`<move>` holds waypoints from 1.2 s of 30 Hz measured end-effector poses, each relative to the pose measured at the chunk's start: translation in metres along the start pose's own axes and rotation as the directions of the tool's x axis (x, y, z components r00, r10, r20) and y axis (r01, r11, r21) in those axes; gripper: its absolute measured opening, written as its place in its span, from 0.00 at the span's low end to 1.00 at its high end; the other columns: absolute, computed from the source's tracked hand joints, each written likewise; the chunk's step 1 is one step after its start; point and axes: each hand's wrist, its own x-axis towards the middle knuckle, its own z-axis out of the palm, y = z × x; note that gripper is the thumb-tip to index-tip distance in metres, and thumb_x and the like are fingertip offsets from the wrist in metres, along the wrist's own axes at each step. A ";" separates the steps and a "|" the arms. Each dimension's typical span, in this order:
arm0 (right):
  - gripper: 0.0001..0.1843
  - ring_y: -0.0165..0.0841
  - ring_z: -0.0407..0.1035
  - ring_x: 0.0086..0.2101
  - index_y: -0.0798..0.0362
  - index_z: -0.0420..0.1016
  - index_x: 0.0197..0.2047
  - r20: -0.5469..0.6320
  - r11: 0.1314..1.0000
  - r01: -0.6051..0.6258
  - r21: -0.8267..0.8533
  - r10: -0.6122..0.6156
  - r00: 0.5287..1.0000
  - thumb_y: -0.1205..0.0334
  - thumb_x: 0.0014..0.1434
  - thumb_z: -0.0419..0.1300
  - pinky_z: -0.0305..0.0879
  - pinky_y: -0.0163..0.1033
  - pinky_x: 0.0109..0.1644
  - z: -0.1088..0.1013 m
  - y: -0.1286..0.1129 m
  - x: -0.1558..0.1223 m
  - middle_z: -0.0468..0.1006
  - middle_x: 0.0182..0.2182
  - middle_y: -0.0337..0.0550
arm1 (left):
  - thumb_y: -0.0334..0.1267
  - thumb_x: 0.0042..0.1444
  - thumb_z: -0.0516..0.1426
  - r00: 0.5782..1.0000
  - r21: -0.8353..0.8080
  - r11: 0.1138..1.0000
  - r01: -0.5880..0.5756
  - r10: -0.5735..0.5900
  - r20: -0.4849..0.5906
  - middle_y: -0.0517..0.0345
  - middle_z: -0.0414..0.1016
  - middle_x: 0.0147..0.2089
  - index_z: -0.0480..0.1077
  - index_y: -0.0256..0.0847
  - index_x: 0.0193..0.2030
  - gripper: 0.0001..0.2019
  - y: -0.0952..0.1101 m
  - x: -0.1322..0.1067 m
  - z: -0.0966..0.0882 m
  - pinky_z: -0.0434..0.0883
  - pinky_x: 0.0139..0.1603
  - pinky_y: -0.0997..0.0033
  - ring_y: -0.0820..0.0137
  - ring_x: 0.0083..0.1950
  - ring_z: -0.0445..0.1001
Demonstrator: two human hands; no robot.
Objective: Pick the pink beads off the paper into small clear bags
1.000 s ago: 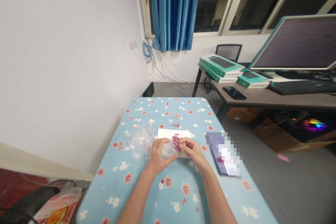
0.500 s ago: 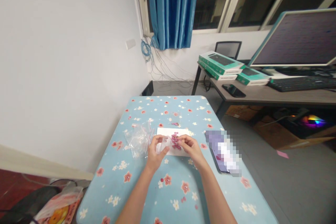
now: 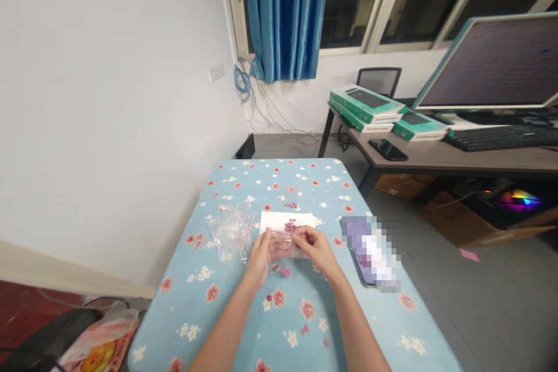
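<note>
while both forearms reach in from the near edge, the left hand [image 3: 261,257] and the right hand [image 3: 312,247] meet near the middle of the blue floral worktop [image 3: 174,325]. both hands are partly closed, and their fingers and thumbs pinch opposite sides of a small clear bag [image 3: 281,241], which hangs between them just near of a white paper sheet [image 3: 283,222]. the bag is thin and hard to make out against the skin and paper. a cluster of pink beads [image 3: 290,225] sits at its far end, over the paper, though i cannot tell whether those beads are inside the bag or lying on the sheet.

just near of the hands, a few loose beads [image 3: 285,272] lie on the cloth, with a small brownish piece [image 3: 275,267] beside them. a few more beads [image 3: 291,205] lie beyond the paper on the far side. a crumpled plastic bag [image 3: 231,231] lies left of the hands, close to the left hand. to the right, a phone [image 3: 370,254] lies at the worktop's edge, its screen blurred out.

past the far right corner stands a desk [image 3: 453,157] with a monitor [image 3: 492,61], a keyboard [image 3: 499,138], green boxes [image 3: 366,106] and a second phone [image 3: 387,150]. a blue curtain [image 3: 285,11] hangs at the window beyond, above a tangle of cables [image 3: 242,84].
</note>
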 end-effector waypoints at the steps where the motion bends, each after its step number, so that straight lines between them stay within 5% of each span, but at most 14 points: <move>1: 0.16 0.26 0.53 0.22 0.55 0.71 0.30 0.005 1.000 0.000 -0.009 0.000 1.000 0.49 0.54 0.60 0.48 0.33 0.27 0.000 -0.001 0.000 0.62 0.20 0.34 | 0.60 0.47 0.58 0.999 0.034 0.999 -0.031 0.032 -0.020 0.49 0.79 0.30 0.70 0.34 0.35 0.26 -0.001 0.001 -0.001 0.75 0.27 0.71 0.65 0.28 0.79; 6: 0.15 0.26 0.52 0.22 0.55 0.70 0.28 0.080 0.999 0.008 -0.047 -0.004 0.997 0.51 0.54 0.60 0.47 0.33 0.26 -0.002 -0.005 -0.002 0.61 0.20 0.34 | 0.61 0.49 0.56 0.980 0.216 0.959 -0.181 0.195 -0.048 0.54 0.78 0.27 0.66 0.37 0.31 0.24 -0.004 0.000 -0.003 0.72 0.21 0.74 0.68 0.23 0.77; 15: 0.16 0.25 0.50 0.22 0.54 0.64 0.24 0.116 0.999 0.021 -0.033 -0.017 0.993 0.52 0.55 0.59 0.47 0.33 0.26 0.000 -0.011 -0.005 0.57 0.20 0.32 | 0.61 0.49 0.55 0.940 0.354 0.894 -0.276 0.328 -0.094 0.59 0.74 0.21 0.65 0.39 0.26 0.24 -0.004 -0.005 -0.003 0.73 0.20 0.70 0.68 0.19 0.74; 36: 0.16 0.26 0.51 0.22 0.55 0.68 0.24 0.093 0.995 0.073 -0.061 -0.067 0.993 0.50 0.54 0.59 0.48 0.34 0.26 0.009 -0.015 -0.007 0.57 0.19 0.33 | 0.51 0.50 0.59 0.945 0.392 0.869 -0.303 0.327 0.007 0.59 0.75 0.21 0.67 0.40 0.26 0.16 -0.006 -0.008 -0.003 0.72 0.23 0.72 0.68 0.21 0.75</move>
